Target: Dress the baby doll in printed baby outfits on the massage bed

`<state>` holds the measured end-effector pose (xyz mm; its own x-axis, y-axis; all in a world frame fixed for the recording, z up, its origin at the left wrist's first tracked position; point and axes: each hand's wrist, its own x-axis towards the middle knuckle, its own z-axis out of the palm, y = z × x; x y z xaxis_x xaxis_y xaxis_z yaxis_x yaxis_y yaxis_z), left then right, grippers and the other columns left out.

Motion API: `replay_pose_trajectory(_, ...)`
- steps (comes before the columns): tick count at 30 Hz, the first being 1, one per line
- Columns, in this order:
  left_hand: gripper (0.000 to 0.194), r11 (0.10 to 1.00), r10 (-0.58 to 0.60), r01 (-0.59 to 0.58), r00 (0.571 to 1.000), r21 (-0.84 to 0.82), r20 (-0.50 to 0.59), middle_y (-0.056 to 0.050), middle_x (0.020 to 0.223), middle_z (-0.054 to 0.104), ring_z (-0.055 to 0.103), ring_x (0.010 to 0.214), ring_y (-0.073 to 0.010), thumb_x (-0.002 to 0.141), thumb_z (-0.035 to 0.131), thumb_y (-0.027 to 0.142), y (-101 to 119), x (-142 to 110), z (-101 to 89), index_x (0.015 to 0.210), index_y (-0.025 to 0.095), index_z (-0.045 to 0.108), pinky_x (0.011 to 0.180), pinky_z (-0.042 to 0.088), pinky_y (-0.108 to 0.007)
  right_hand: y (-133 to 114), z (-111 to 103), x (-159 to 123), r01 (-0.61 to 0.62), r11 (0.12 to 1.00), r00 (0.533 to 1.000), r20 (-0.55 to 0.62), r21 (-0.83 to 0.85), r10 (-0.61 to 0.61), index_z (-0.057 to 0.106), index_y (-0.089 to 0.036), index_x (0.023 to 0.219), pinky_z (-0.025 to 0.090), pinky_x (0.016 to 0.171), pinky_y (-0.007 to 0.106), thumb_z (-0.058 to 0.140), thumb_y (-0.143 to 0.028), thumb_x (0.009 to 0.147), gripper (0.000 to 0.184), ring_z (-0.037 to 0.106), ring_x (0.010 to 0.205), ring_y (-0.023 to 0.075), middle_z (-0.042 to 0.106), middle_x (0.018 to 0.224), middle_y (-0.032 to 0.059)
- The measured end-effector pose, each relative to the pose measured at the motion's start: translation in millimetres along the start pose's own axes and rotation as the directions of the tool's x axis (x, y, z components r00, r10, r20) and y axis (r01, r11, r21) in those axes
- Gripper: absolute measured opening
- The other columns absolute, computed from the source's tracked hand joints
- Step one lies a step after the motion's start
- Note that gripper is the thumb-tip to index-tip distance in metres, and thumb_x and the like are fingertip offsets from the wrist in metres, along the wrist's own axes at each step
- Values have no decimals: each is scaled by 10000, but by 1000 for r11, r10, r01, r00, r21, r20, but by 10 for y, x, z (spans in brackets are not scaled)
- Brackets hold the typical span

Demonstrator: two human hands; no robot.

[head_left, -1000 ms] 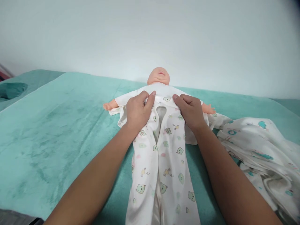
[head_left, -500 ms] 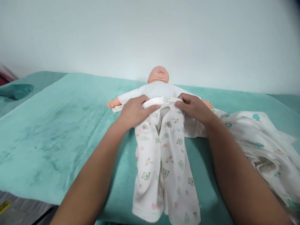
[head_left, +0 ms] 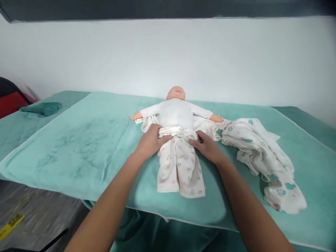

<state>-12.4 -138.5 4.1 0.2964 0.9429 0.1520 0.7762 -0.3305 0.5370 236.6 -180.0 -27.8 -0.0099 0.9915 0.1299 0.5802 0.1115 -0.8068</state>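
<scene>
A baby doll [head_left: 176,112] lies on its back, arms stretched out, its upper body white. White baby trousers [head_left: 181,168] with small green animal prints cover its lower body, the waist end bunched in folds at the belly. My left hand [head_left: 151,141] is closed on the left side of the waistband, thumb on top. On the right side, my right hand [head_left: 208,145] pinches the same waistband between thumb and fingers. The doll's legs and feet are hidden by the cloth. White fabric shows under the doll's arms.
A crumpled white cloth [head_left: 262,157] with teal prints lies to the right on the green bed cover [head_left: 78,150]. Behind stands a white wall [head_left: 126,56]. A red and black object [head_left: 12,101] is at the far left, and yellow tape [head_left: 12,225] marks the floor.
The view has drawn back and tilted up. The trousers' waist, earlier spread fairly flat, is now gathered in folds between my hands, and the legs look shorter.
</scene>
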Motion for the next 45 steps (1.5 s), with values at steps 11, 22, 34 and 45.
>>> replay_pose_trajectory(11, 144, 942, 125, -94, 989, 323, -75, -116, 1010, 676, 628, 984, -295, 945, 455, 304, 275, -300, -51, 1008, 209, 544, 894, 419, -430, -133, 172, -257, -36, 998, 947, -318, 48, 49, 347, -229, 618, 294, 594, 288, 582, -500, 818, 411, 371, 625, 144, 364, 570, -55)
replay_pose_trajectory(22, 480, 962, 180, -142, 972, -234, 150, -65, 1147, 526, 525, 1082, -246, 740, 750, 524, 31, -734, -119, 1033, 192, 565, 936, 459, -373, -44, 134, -665, 60, 987, 998, 12, 147, -63, 578, -209, 803, 402, 711, 300, 687, -478, 792, 290, 530, 759, 184, 571, 761, -26)
replay_pose_trajectory(34, 1143, 946, 293, -278, 954, -167, 69, -144, 1499, 359, 365, 1392, -327, 589, 877, 533, 100, -1256, 85, 1506, 255, 253, 1133, 375, -473, -64, 130, -1118, 156, 987, 983, 87, 37, -159, 464, -214, 1286, 432, 987, 453, 894, -446, 546, 886, 518, 1175, 329, 559, 1275, 115)
replay_pose_trajectory(45, 564, 975, 205, -206, 978, -81, -22, -101, 1190, 644, 582, 1098, -296, 789, 707, 290, 294, -1340, 153, 1312, 192, 521, 964, 457, -458, -219, 83, -1255, -55, 992, 991, 125, 111, 41, 593, -204, 927, 446, 718, 316, 671, -246, 699, 245, 567, 804, 209, 632, 845, 1)
